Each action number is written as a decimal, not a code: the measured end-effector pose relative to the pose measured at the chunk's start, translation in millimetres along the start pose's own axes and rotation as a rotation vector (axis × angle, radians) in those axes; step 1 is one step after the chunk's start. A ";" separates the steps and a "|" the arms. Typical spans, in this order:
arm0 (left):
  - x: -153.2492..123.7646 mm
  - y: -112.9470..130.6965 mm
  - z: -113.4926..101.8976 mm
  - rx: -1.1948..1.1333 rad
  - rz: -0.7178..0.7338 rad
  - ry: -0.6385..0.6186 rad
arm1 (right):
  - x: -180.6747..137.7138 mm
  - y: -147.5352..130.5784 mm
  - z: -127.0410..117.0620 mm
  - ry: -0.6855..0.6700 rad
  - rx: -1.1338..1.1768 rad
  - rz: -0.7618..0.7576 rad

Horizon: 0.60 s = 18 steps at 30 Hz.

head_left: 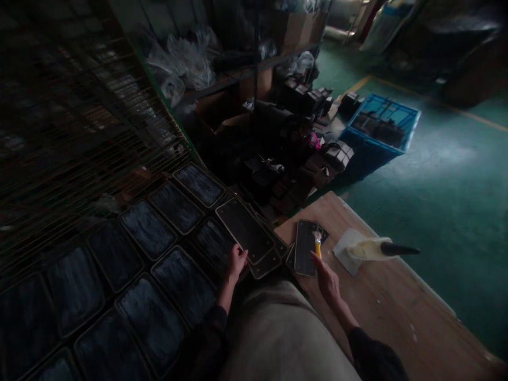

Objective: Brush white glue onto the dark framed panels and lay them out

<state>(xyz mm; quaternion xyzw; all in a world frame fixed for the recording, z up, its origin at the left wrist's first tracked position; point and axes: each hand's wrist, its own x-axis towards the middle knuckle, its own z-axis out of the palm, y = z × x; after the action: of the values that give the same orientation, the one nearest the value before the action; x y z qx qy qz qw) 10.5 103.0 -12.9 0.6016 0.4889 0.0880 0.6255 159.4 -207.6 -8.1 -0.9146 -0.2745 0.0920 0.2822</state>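
Observation:
My left hand (237, 261) grips the near edge of a dark rectangular panel (245, 229) with a pale rim, which lies on top of a small stack of like panels. My right hand (326, 278) is closed round a small brush (317, 242) with an orange handle. Its pale bristles touch another dark panel (305, 246) lying on the wooden table (397, 312). My lap in light trousers fills the bottom centre.
Several dark panels with streaked faces (146, 228) lie in rows on a wire rack to my left. A glue bottle with a black nozzle (381, 248) rests on a white cloth on the table. A blue crate (379, 127) and piled dark parts stand on the green floor beyond.

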 end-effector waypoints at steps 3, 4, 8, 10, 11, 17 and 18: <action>-7.1 -2.3 2.9 -0.061 -0.042 0.069 | -9.0 49.1 -32.7 0.113 -0.042 0.138; -8.9 -4.0 4.3 -0.076 -0.050 0.118 | -11.7 65.8 -43.1 0.169 -0.034 0.199; -14.8 -8.2 11.9 -0.034 -0.066 0.277 | -20.0 131.7 -74.0 0.382 0.102 0.499; -20.4 -7.4 16.6 -0.006 -0.124 0.298 | -20.5 160.3 -81.1 0.419 0.127 0.584; -23.8 -6.5 19.1 0.005 -0.157 0.299 | -19.1 172.8 -82.7 0.421 0.120 0.600; -34.1 1.6 31.1 0.114 -0.270 0.326 | 9.2 228.9 -74.0 0.345 0.027 0.622; -33.7 3.0 31.9 0.135 -0.285 0.334 | 14.9 236.4 -70.4 0.327 0.012 0.627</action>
<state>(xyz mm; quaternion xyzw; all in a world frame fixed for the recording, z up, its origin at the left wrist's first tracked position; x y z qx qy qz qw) 17.8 59.0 0.2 0.5440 0.6705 0.0643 0.5004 301.0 -395.2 -84.3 -0.9554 0.0690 0.0281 0.2856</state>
